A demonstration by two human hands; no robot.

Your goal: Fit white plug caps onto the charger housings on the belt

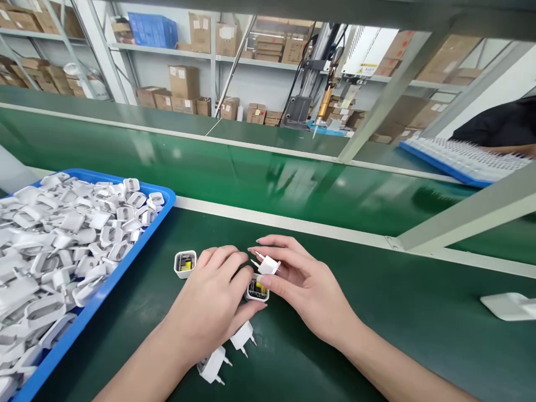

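Note:
My left hand (220,285) is closed on a white charger housing (257,290), whose open top shows black and yellow parts inside. Pinched between the thumb and fingers of my right hand (307,279) is a small white plug piece (268,265) with two pins, held just above that housing. Another open charger housing (185,264) with similar parts stands to the left of my left hand. Below my left hand, two white plug pieces with pins lie on the green bench: one plug piece (243,337) nearer the hands, the other plug piece (213,364) closer to me.
A blue tray (138,255) heaped with white plastic casings takes up the left side. On the right lies a white plastic part (508,306). Across the green divider, a person's dark sleeve (498,125) is beside a blue-edged tray (448,162) of white pieces. Slanted metal struts (473,215) rise at the right.

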